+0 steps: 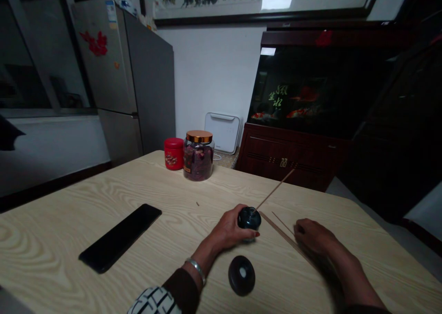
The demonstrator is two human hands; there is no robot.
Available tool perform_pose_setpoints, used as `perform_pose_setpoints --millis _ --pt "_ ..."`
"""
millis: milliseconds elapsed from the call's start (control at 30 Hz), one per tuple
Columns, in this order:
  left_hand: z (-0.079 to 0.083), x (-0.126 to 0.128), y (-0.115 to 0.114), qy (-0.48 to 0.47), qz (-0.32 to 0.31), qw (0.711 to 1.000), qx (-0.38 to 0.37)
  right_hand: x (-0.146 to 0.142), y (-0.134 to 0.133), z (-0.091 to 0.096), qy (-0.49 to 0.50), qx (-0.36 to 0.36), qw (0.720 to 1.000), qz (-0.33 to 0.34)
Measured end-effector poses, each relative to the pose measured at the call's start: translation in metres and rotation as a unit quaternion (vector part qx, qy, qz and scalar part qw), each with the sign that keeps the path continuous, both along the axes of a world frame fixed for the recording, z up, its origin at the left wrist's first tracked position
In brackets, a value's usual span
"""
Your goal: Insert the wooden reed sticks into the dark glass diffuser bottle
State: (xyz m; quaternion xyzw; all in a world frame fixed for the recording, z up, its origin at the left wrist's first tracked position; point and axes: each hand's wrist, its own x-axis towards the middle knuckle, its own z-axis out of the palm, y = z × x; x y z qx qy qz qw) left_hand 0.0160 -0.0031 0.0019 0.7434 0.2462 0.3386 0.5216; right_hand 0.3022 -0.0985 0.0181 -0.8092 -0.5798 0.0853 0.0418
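My left hand (229, 229) grips a dark green glazed round pot (249, 218) with its fingertips wrapped around the side. A thin wooden stick (275, 189) rises from the pot, slanting up and away to the right. Below the pot, a dark round disc with a pale centre (241, 276) lies on the wooden table (69, 212). My right hand (312, 236) rests on the table with curled fingers, at the end of a thin stick (283, 223). A flat wooden strip (285, 236) runs under the hand's edge. Whether that hand grips either one is hidden.
A black smartphone (119, 238) lies face up at the table's left. A glass jar of dried rosebuds with a gold lid (198, 159) and a red tin (173, 154) stand at the far edge. Beyond the table are a refrigerator (131, 74) and a lit fish tank (311, 93).
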Motion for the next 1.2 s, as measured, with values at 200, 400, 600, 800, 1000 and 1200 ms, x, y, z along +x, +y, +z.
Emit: perform_pose_setpoints --millis 200,400,600,800,1000,1200 --pt "0.000 0.001 0.000 0.000 0.005 1.000 0.003 -0.004 -0.001 0.001 -0.012 0.005 1.000 -0.007" --pt "0.000 0.001 -0.001 -0.006 -0.004 1.000 -0.001 -0.013 -0.003 0.019 -0.029 0.037 0.998 -0.032" --pt "0.004 -0.001 -0.003 -0.003 -0.004 1.000 -0.004 -0.009 -0.003 0.028 0.004 0.140 0.989 -0.041" --pt "0.003 -0.001 -0.002 0.000 0.007 1.000 0.006 -0.010 0.000 0.047 0.260 0.366 0.892 -0.058" --pt "0.000 -0.001 -0.002 -0.002 0.004 1.000 0.004 -0.041 -0.005 0.081 0.569 0.436 0.692 -0.089" --pt "0.004 -0.003 -0.002 0.012 0.014 1.000 0.018 -0.071 -0.003 0.092 0.613 0.463 0.636 -0.070"
